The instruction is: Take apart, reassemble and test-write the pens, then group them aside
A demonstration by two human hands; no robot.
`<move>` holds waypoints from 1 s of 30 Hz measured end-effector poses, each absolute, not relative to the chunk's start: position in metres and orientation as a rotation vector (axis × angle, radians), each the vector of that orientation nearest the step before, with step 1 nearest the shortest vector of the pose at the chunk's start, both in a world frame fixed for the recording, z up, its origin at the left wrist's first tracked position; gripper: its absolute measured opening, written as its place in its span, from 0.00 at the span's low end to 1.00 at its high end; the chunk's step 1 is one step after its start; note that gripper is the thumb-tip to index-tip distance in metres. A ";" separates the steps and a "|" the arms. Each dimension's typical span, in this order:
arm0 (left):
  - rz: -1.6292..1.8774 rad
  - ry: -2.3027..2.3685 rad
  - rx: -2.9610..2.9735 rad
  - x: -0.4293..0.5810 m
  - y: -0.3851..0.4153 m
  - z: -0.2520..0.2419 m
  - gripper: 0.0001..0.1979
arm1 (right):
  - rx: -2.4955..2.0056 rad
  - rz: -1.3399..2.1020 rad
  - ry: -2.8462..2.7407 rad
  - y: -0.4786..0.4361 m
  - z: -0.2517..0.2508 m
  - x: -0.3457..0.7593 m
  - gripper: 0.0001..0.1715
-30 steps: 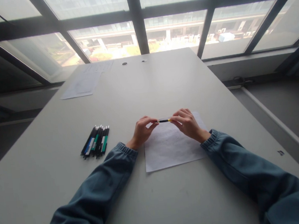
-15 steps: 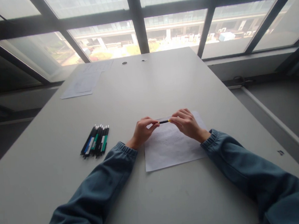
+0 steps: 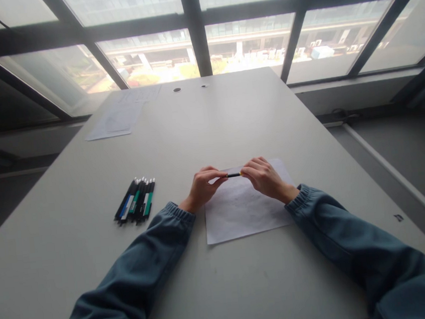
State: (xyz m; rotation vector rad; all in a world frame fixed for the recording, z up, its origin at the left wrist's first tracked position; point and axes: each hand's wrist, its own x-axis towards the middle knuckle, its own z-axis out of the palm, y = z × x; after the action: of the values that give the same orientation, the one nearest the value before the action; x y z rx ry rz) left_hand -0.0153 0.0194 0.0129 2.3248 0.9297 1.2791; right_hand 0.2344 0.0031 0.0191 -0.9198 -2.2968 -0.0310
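Note:
A slim black pen (image 3: 233,175) with a touch of yellow near its right end is held level between my two hands. My left hand (image 3: 205,182) pinches its left end between thumb and fingers. At the other end, the thumb and fingers of my right hand (image 3: 263,175) are closed on it. Both tips of the pen are hidden by my fingers. Beneath the hands a white sheet of paper (image 3: 247,209) lies on the table, its upper part partly covered by them.
Left of my hands, a row of several pens (image 3: 136,201), black with blue, green and white parts, lies on the white table (image 3: 224,278). More papers (image 3: 114,119) are at the far left. Two round holes sit near the far edge, below the windows (image 3: 250,45).
Both hands and the pen have dipped very slightly. The grip at each end is the same, and the paper and the row of pens have stayed put.

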 end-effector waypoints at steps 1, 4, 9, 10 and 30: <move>1.286 0.919 2.340 -0.015 0.019 0.014 0.04 | -0.926 -0.027 -2.309 0.003 0.019 0.234 0.13; 1.302 0.898 2.363 -0.015 0.019 0.015 0.04 | -0.934 0.009 -2.334 0.003 0.018 0.233 0.13; 1.308 0.862 2.311 -0.014 0.021 0.014 0.05 | -0.960 0.081 -2.324 0.004 0.015 0.233 0.13; 1.307 0.865 2.291 -0.014 0.021 0.013 0.05 | -0.967 0.089 -2.320 0.004 0.014 0.233 0.13; 1.161 0.996 2.018 -0.015 0.021 0.012 0.09 | -0.918 0.035 -2.344 0.002 0.018 0.234 0.14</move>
State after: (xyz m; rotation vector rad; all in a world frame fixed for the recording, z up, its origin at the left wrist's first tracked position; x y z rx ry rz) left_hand -0.0154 0.0205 0.0124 2.0176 0.9959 1.1607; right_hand 0.2345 0.0020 0.0182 -0.9182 -2.3440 0.0352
